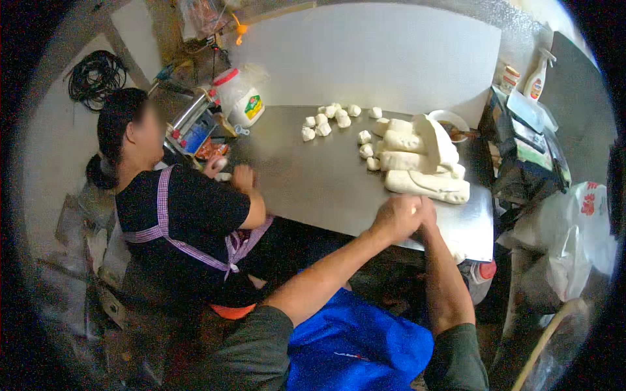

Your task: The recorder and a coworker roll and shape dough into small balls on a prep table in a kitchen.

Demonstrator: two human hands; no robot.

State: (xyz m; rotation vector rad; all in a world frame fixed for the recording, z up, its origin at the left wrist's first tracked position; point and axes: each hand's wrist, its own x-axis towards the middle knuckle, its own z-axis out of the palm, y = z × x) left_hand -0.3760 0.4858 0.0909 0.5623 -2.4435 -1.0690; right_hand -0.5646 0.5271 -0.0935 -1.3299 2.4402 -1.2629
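Note:
My left hand (398, 218) and my right hand (428, 213) meet above the near edge of the steel table, just in front of thick rolls of pale dough. A small bit of pale dough (413, 209) shows between the fingers of my left hand; how my right hand holds is hidden. The nearest dough roll (428, 186) has a long crease. Behind it lie further rolls (403, 162) and a big dough slab (435, 141) leaning across them. Small dough lumps (366, 150) sit left of the rolls, and several more (342, 119) lie farther back.
At the left, a co-worker (186, 210) in a checked apron handles dough lumps at the steel table (303, 185). A white jug (246, 108) stands behind. A bowl (452, 119) sits at the back right. A spray bottle (537, 78) and plastic bag (579, 239) are at the right.

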